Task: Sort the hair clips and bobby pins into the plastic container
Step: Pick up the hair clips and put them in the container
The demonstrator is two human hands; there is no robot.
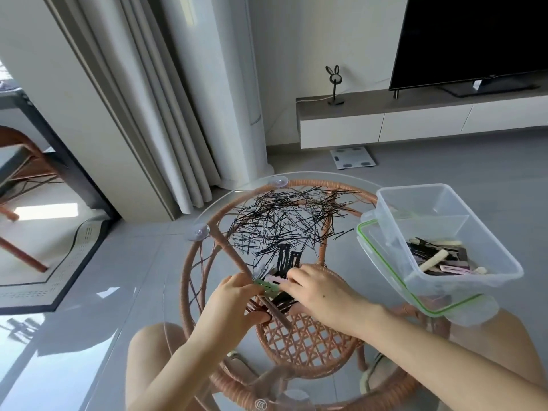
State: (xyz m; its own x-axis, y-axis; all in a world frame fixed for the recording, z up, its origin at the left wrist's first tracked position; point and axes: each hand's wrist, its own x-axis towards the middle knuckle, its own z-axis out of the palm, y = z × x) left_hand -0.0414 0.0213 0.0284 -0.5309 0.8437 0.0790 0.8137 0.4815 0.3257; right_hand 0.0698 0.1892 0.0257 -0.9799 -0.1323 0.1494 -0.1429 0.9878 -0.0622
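**HAND AND WORKPIECE STATUS: HAIR CLIPS ON TABLE**

Left hand [234, 295]: thumb and fingers are closed narrowly on one end of a flat light-green plastic hair clip [268, 287], pinching it.

Right hand [320, 292]: palm down, fingers curled over the other end of the same clip and over a pale pink plastic hair clip [275, 278] just beyond it. The fingertips are hidden, so it cannot be told whether this hand grips either clip.

Just beyond the right fingertips lie several flat black hair clips [286, 259]. Farther beyond both hands, a loose heap of thin black wire bobby pins [281, 221] is spread over the round clear glass tabletop [344, 256].

To the right of the right hand, a clear rectangular plastic container [486, 232] rests on a clear lid with a green seal [382, 271]. The end nearer the hand holds sorted clips [439, 261] in black, pink and cream.
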